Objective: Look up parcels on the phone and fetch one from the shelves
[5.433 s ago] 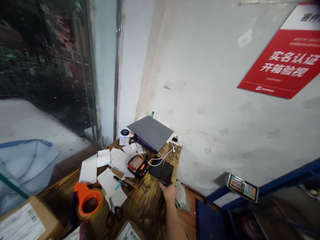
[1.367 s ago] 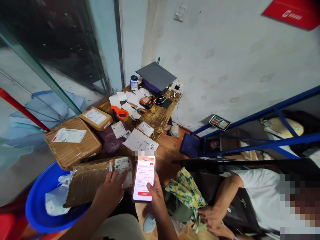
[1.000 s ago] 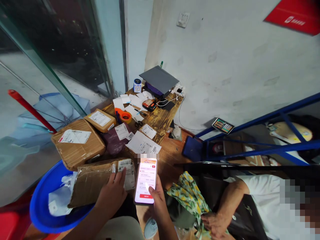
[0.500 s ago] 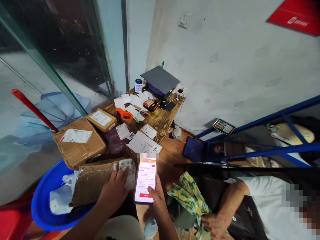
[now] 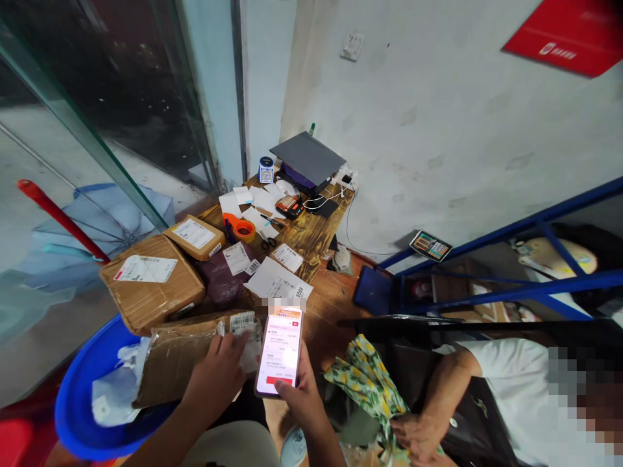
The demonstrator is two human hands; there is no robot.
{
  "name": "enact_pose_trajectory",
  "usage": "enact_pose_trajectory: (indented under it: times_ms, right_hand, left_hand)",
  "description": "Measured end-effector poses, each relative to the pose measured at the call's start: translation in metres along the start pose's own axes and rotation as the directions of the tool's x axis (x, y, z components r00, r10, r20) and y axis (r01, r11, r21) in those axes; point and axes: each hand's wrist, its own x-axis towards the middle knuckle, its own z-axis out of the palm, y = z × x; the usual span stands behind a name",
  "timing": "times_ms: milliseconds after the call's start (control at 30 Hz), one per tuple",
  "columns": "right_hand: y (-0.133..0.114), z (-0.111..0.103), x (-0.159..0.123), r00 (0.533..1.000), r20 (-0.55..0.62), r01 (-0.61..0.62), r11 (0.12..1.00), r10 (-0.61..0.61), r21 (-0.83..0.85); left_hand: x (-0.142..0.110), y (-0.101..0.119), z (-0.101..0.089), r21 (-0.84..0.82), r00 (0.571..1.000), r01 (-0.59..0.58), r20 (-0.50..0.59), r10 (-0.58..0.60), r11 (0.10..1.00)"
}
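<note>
A lit phone [image 5: 281, 347] sits in my right hand [image 5: 302, 389], the fingers wrapped round its right side. My thumb lies over the lower part of its screen, near a red button. My left hand [image 5: 219, 366] rests on top of a brown cardboard box [image 5: 178, 363], fingers stretched out towards a white label [image 5: 244, 324] at its right end. The box lies tilted, partly over a blue basin [image 5: 73, 421], and its underside is hidden. Just beyond the phone is a white labelled packet [image 5: 277, 280].
Farther up are two taped boxes [image 5: 150, 279], a dark purple parcel [image 5: 221, 279], an orange tape dispenser [image 5: 238, 227], scissors [image 5: 267, 242] and a label printer [image 5: 289, 206] on the wooden table [image 5: 316, 240]. At right, another person's hands [image 5: 421, 431] hold lemon-patterned cloth [image 5: 372, 383].
My right thumb has moved down the screen, onto the red button's area. The phone has shifted slightly left and down in the picture. My left hand stays on the box.
</note>
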Motion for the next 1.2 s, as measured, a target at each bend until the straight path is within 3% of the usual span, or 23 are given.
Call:
enact_pose_trajectory:
  times_ms: [167,367,667,900,1200]
  right_hand:
    - [0.002,-0.002,0.001,1.0,0.002,0.005,1.0,-0.005,-0.014]
    - [0.004,-0.003,-0.002,1.0,0.005,-0.005,1.0,0.005,-0.005]
    - [0.006,0.003,-0.002,1.0,-0.014,0.0,1.0,0.0,0.021]
    - [0.009,0.004,-0.004,0.999,-0.033,0.02,0.999,-0.019,0.038]
    - [0.001,0.01,-0.004,0.999,-0.049,0.007,1.0,-0.005,0.029]
  left_hand:
    - [-0.011,-0.025,0.013,-0.099,0.991,0.085,-0.09,-0.094,0.991]
    - [-0.024,-0.036,0.017,-0.029,0.986,-0.019,-0.165,0.014,0.999]
    - [-0.021,-0.029,0.014,0.048,0.991,-0.02,-0.129,0.026,0.999]
    - [-0.017,-0.022,0.002,-0.028,0.994,0.079,0.072,-0.077,0.996]
    - [-0.018,-0.031,0.016,-0.022,1.0,0.025,-0.004,-0.025,0.999]
